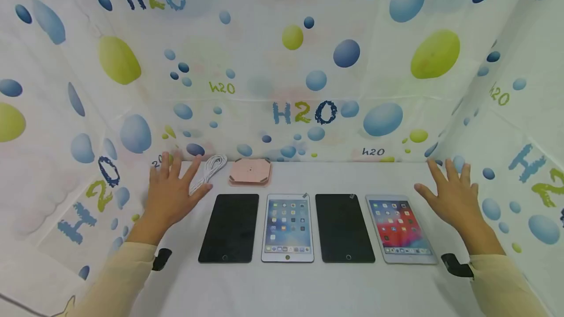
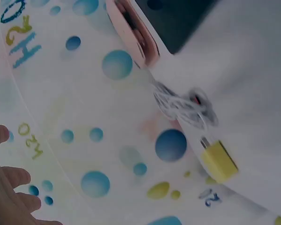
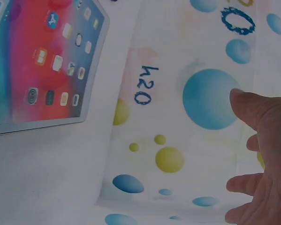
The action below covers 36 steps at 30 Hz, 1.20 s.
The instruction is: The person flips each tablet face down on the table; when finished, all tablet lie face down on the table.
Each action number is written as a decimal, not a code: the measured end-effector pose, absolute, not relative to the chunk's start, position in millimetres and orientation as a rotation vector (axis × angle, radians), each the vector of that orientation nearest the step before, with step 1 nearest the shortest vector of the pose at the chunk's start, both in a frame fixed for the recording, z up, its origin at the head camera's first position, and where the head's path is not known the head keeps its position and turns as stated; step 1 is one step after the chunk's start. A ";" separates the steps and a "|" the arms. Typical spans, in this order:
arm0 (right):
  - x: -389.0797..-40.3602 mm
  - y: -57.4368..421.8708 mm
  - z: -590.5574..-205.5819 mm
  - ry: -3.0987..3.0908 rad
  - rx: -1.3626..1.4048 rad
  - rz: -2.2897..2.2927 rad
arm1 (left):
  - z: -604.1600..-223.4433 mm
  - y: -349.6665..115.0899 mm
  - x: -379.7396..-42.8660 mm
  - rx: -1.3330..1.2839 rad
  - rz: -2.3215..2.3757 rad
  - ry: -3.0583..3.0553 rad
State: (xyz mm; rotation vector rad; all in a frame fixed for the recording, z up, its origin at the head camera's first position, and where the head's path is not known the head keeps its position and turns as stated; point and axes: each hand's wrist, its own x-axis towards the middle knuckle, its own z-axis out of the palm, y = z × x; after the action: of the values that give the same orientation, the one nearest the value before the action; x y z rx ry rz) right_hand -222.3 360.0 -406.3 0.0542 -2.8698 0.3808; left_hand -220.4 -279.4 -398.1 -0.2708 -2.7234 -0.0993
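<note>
Four tablets lie in a row on the white table: a black one (image 1: 229,229), a white one with a lit blue screen (image 1: 288,226), a second black one (image 1: 345,229), and a white one with a red and blue screen (image 1: 401,229). My left hand (image 1: 172,194), fingers spread and holding nothing, is raised left of the row, near a coiled white cable (image 1: 212,168). On the other side my right hand (image 1: 456,204) is raised with spread fingers beside the red-screened tablet. The right wrist view shows that tablet (image 3: 51,61) apart from the hand.
Behind the black tablet sits a pink case-like stand (image 1: 250,171). A yellow plug-like block (image 2: 219,161) lies by the cable in the left wrist view. Patterned cloth walls (image 1: 264,62) with bubbles and H2O lettering rise at the back and both sides.
</note>
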 end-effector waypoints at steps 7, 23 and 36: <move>-198.4 388.7 -426.7 -2.995 0.034 0.565 | -420.8 -175.7 -220.4 -0.593 -0.196 -2.667; -167.5 422.4 -476.5 -3.072 -0.340 1.627 | -441.6 51.7 -178.3 -0.521 -2.171 -2.671; -168.8 408.7 -486.2 -2.939 -0.316 1.876 | -459.6 130.8 -179.6 -0.007 -2.634 -2.570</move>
State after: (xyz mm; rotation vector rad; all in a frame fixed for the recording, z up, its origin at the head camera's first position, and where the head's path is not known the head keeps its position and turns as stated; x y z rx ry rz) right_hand -168.8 408.7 -486.2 -0.3157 -2.9386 1.8764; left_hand -179.6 130.8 -459.6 -0.0073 -2.5696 -2.6341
